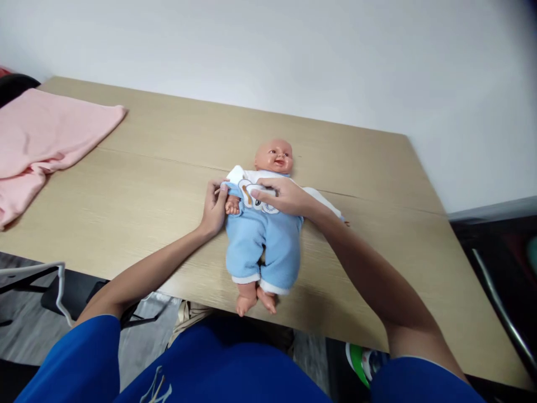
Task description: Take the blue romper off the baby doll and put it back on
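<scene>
A baby doll (274, 155) lies on its back on the wooden table (146, 190), head away from me, feet over the near edge. It wears a light blue romper (260, 240) with white sleeves. My left hand (215, 208) is closed on the romper's shoulder beside the doll's small arm. Across the doll's chest lies my right hand (281, 197), its fingers pinching the romper's white bib near the neck. The doll's other sleeve is partly hidden behind my right forearm.
A pink cloth (37, 140) lies spread at the table's far left corner. A white wall stands behind the table. Below the near edge are a floor, white cables (42, 274) at left and dark furniture (499, 268) at right.
</scene>
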Demonstrator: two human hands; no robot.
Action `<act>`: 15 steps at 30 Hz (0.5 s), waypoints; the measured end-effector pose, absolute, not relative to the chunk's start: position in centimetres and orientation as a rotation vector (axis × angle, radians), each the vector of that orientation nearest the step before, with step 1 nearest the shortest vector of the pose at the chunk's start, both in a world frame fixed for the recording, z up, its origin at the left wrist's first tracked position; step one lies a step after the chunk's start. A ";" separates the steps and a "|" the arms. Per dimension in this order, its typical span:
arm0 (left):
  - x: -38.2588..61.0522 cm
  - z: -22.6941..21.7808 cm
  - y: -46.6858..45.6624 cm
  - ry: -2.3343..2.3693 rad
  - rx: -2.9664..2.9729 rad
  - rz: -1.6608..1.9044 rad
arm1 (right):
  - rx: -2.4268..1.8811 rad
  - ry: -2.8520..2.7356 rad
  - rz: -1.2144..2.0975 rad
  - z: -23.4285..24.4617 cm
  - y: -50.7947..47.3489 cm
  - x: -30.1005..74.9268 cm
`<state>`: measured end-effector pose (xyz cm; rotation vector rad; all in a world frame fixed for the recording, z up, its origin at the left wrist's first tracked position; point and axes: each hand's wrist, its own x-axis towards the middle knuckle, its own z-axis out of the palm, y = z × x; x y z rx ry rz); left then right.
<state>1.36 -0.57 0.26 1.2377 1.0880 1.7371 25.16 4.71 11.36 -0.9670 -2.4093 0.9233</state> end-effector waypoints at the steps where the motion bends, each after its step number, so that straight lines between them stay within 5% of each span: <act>1: 1.3 0.3 -0.2 1.072 1.197 1.722 | -0.961 -2.397 0.951 11.2 4.8 25.2; 15: -0.2 1.3 5.5 1.033 1.119 1.393 | -0.937 -1.822 1.267 6.9 6.6 25.1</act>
